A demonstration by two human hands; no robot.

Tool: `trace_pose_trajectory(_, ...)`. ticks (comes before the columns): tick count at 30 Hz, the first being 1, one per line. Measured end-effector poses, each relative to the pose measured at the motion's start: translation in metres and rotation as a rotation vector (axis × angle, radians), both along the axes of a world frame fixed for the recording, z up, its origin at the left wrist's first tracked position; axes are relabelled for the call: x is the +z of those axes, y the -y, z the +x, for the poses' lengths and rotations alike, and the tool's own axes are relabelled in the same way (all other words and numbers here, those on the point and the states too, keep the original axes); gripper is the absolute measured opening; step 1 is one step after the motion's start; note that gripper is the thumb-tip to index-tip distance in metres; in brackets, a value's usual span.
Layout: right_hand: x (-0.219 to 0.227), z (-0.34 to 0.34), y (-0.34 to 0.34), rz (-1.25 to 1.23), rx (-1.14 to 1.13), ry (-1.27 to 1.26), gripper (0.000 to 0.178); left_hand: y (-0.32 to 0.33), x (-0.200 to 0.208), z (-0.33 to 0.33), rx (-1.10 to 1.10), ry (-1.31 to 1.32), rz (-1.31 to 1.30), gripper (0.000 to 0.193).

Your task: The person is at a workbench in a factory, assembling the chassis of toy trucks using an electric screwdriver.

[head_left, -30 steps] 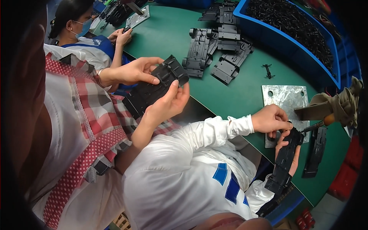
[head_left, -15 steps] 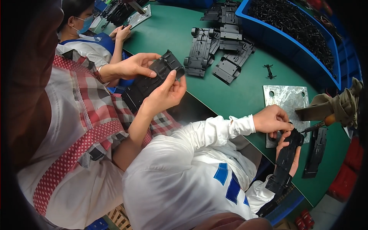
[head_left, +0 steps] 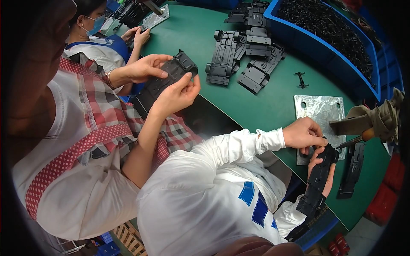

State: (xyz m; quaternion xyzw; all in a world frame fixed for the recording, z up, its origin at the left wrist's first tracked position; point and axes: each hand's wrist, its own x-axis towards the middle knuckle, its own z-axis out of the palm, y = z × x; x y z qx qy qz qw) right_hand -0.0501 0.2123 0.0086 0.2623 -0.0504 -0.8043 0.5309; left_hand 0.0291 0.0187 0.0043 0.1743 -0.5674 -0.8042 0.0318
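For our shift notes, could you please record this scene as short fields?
Left hand: touching the upper end of the black part
Right hand: gripping that part
Nearby: orange-handled tool, metal plate
Plaid-aproned neighbour: holding a dark moulded panel
Green table: grouped panels, one small piece, blue bin of black pieces
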Motion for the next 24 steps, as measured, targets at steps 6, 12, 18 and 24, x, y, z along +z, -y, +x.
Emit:
trace_pose_trajectory(6, -0.0017, -0.0007, -0.0003, 0.004, 0.004, -0.007, 0.057, -0.0006, -0.0003, 0.0024, 0.006, -0.006, -0.006, 0.035)
trace_pose_trajectory(12, -0.0013, -0.0024, -0.0006, 0.03, -0.003, -0.005, 0.058, -0.0012, -0.001, 0.0007, 0.003, -0.01, -0.009, 0.035)
trace_pose_trajectory(18, -0.0038, -0.0028, -0.0021, 0.042, -0.012, 0.001, 0.059, -0.0012, 0.0013, 0.0019, 0.011, -0.01, -0.011, 0.036)
trace_pose_trajectory(24, -0.0039, 0.0048, -0.0079, 0.044, -0.028, 0.058, 0.056, -0.0042, -0.0026, 0.0066, 0.013, -0.039, -0.157, 0.042)
